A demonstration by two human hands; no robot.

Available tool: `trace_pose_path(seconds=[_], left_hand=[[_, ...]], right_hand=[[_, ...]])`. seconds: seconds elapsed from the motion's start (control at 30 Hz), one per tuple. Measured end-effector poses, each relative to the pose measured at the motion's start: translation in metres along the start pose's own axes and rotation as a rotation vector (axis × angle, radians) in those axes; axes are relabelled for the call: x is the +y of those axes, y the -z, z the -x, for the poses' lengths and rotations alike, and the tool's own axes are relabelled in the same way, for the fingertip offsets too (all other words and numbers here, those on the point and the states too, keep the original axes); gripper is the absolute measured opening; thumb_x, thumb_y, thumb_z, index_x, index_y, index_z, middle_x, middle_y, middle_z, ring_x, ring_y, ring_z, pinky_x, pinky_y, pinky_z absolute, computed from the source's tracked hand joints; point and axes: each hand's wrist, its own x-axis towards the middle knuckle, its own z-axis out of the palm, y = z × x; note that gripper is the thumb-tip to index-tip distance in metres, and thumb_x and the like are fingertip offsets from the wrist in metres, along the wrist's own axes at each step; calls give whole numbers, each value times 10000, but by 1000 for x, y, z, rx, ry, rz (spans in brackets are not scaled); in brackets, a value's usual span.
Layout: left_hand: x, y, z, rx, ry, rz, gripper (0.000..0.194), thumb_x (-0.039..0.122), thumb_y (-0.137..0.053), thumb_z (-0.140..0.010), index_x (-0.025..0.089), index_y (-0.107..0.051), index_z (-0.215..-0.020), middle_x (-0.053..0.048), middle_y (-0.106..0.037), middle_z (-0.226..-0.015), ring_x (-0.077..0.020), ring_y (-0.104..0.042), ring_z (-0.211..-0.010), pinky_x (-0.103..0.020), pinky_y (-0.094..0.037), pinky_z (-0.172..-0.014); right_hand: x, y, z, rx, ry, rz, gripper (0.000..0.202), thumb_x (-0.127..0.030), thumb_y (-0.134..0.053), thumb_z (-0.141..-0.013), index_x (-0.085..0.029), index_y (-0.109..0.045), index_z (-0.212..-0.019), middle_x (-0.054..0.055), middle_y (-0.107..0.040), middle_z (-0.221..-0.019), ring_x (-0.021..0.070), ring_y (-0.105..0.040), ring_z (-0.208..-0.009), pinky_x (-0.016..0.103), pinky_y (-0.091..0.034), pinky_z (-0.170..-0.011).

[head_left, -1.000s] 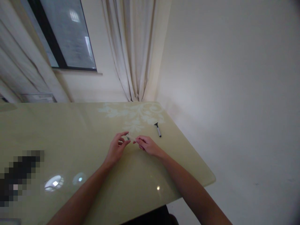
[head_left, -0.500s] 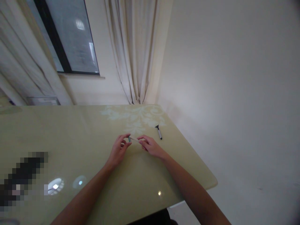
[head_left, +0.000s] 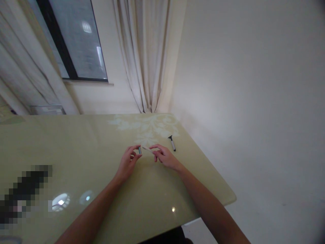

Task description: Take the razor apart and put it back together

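Observation:
Between the thumb and forefinger of my left hand (head_left: 128,161) is a small narrow blue-green piece (head_left: 139,150), held upright; its exact kind is too small to make out. My right hand (head_left: 164,157) pinches a thin pale stick (head_left: 147,148), whose tip points left toward the blue-green piece. A short gap separates the tip from that piece. Both hands are raised over the table's right part. Just beyond my right hand, a razor (head_left: 172,143) with a dark head and a grey handle lies on the tabletop.
The glossy greenish table (head_left: 83,145) has a pale floral pattern near its far edge. A blurred-out dark object (head_left: 27,188) is at the left. A white wall (head_left: 241,101) runs along the right side, and curtains (head_left: 146,61) hang behind.
My right hand has drawn slightly to the right, taking the pale stick's tip away from the blue-green piece. The left hand and the razor stay nearly in place.

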Motion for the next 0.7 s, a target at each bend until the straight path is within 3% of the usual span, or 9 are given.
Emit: trace_pose_path(seconds=[0.1,0.23,0.37,0.47,0.6,0.7], left_hand=[[1,1,0,11,-10,-9,360,366,-657,-897,247,-679,-1236,-54,-623,-1130,-143,-600,-770,-281,-559,-675],[0,2,0,8,-3,-9,363,367,-657,-909,243,-672,-1250,-57,-612,-1143,-141,-603,-775,-272,-556,-663],[2,2,1,15,-8,-22,366,394,-652,-917,246,-675,-1250,-54,-616,-1120,-144,-602,-757,-271,-552,-641],[5,2,1,17,-19,-35,360,363,-653,-906,246,-679,-1245,-48,-623,-1109,-145,-602,-762,-282,-559,-673],[7,1,1,24,-16,-25,349,355,-658,-896,238,-683,-1225,-52,-628,-1121,-144,-604,-761,-279,-552,-662],[6,0,2,9,-17,-26,353,350,-658,-894,238,-685,-1228,-51,-631,-1096,-147,-608,-762,-281,-553,-663]], right_hand=[[-2,0,1,-66,-4,-30,422,-446,-557,-1030,-185,-627,-1355,-30,-643,-690,85,-369,-488,194,-307,-491],[-4,0,1,-26,12,-4,396,-404,-565,-1025,-179,-628,-1344,-26,-649,-706,82,-372,-495,192,-304,-493],[-3,0,0,-120,-3,-68,390,-387,-583,-1012,-183,-628,-1342,-30,-653,-700,79,-354,-480,192,-293,-480],[-3,1,0,-50,14,-43,387,-387,-591,-1004,-178,-641,-1326,-28,-648,-705,77,-356,-489,189,-289,-481],[-5,0,0,-86,3,-76,409,-409,-589,-1003,-185,-638,-1342,-29,-649,-707,78,-350,-481,194,-290,-477],[-8,0,0,-12,29,-44,396,-402,-594,-1001,-178,-654,-1322,-29,-635,-696,82,-375,-501,193,-302,-488]])
